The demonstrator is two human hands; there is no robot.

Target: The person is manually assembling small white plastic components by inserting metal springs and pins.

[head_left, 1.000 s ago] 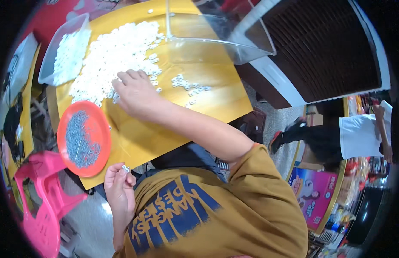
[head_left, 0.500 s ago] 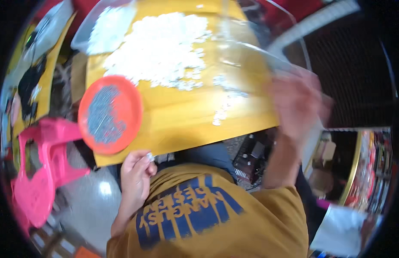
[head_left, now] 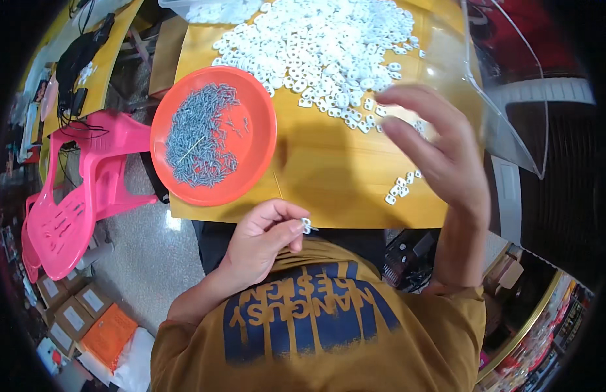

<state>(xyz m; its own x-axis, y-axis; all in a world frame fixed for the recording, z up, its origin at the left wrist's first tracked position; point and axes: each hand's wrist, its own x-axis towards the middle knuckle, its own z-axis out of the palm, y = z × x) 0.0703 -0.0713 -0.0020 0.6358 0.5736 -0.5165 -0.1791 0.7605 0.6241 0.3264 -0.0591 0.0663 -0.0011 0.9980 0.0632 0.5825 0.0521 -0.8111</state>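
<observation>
Yellow table [head_left: 329, 176], orange dish [head_left: 257, 140] holding screws [head_left: 198, 134]

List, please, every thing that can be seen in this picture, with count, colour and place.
table: one, yellow, centre
plate: one, orange-red, on the table's left part
screws: many, grey, in the plate
small plastic parts: many, white, heaped at the table's far side
clear bin: one, transparent, table's right edge
chair: one, pink, left of the table
boxes: several, brown and orange, floor at lower left
left hand: pinches one white part
right hand: open, raised above the table
</observation>
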